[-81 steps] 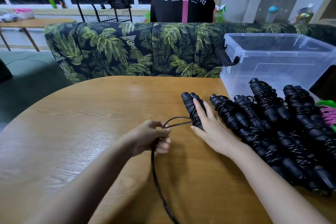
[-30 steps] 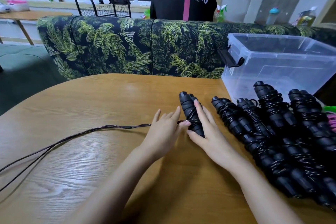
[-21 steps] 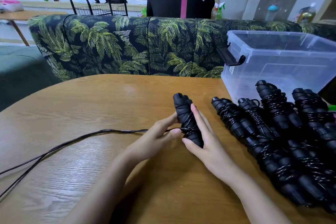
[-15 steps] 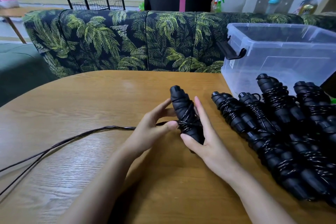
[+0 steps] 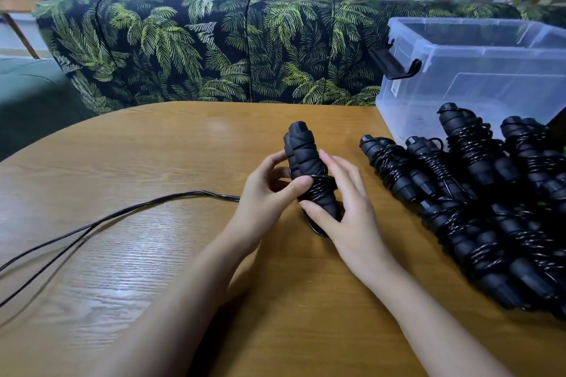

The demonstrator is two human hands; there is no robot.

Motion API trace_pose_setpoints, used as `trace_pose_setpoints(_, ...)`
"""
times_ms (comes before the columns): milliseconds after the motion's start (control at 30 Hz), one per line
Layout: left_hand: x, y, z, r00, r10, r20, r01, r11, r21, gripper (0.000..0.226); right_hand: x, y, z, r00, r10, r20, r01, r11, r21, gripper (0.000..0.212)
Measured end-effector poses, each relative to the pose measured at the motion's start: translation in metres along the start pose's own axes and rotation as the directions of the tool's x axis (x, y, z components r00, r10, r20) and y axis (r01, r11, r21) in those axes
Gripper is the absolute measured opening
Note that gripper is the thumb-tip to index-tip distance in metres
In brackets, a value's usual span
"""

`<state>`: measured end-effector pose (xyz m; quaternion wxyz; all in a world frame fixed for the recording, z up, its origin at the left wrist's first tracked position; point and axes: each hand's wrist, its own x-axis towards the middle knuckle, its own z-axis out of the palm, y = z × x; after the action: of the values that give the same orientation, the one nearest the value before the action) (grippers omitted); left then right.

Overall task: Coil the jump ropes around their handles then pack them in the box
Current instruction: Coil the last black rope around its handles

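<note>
Left of the handles [image 5: 304, 167], slack doubled cord [image 5: 122, 213] trails over the counter [image 5: 153, 147]. Left hand [image 5: 266, 193] pinches the wraps; right hand [image 5: 343, 208] grips the handles' lower end. Coiling looks barely begun; next, feed more cord round. Right of the handles lie coiled ropes [image 5: 477, 208], then the plastic box [image 5: 477, 70].

You can't see the lower end of the handles [image 5: 304, 162]: your right hand [image 5: 343, 208] covers it, and your left hand [image 5: 269, 193] hides where the loose rope [image 5: 122, 211] meets the coil. That rope runs off the picture's left edge, so its far end is out of sight. At the surface's right edge, the pile of coiled ropes [image 5: 477, 208] and the clear box [image 5: 477, 76] are cut off.
</note>
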<state>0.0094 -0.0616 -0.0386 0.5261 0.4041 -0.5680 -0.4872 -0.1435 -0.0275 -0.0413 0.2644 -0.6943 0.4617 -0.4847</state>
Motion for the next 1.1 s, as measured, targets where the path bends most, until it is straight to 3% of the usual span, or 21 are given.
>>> trace_pose_setpoints(333,0.002,0.006,-0.014,0.998,-0.006,0.069,0.009,0.999,-0.047,0.056,0.004,0.005,-0.008,0.997,0.050,0.065,-0.058,0.989,0.137,0.067)
trace_pose_setpoints(600,0.001,0.010,-0.015,1.000,-0.005,0.016,0.007,0.995,-0.096,0.046,0.003,0.004,-0.012,0.985,0.130,0.114,-0.161,0.929,0.334,0.065)
trace_pose_setpoints(667,0.000,0.010,-0.013,1.000,0.000,-0.024,-0.002,0.996,-0.087,0.047,0.002,0.005,-0.010,0.993,0.113,0.045,-0.121,0.963,0.241,0.061)
trace_pose_setpoints(800,-0.002,0.010,-0.010,0.997,0.021,-0.074,-0.024,0.999,-0.036,0.051,-0.001,0.010,0.001,0.995,-0.055,-0.087,0.051,0.998,-0.048,0.050)
trace_pose_setpoints(967,-0.002,0.014,-0.012,1.000,0.022,0.001,-0.022,0.999,-0.041,0.054,0.001,0.011,0.001,0.997,0.034,-0.072,-0.034,0.999,-0.002,0.051)
trace_pose_setpoints(1100,-0.005,0.011,-0.004,0.996,0.057,-0.071,-0.057,0.998,-0.002,0.051,-0.002,0.004,0.005,0.995,0.101,-0.002,-0.101,0.991,-0.084,0.088)
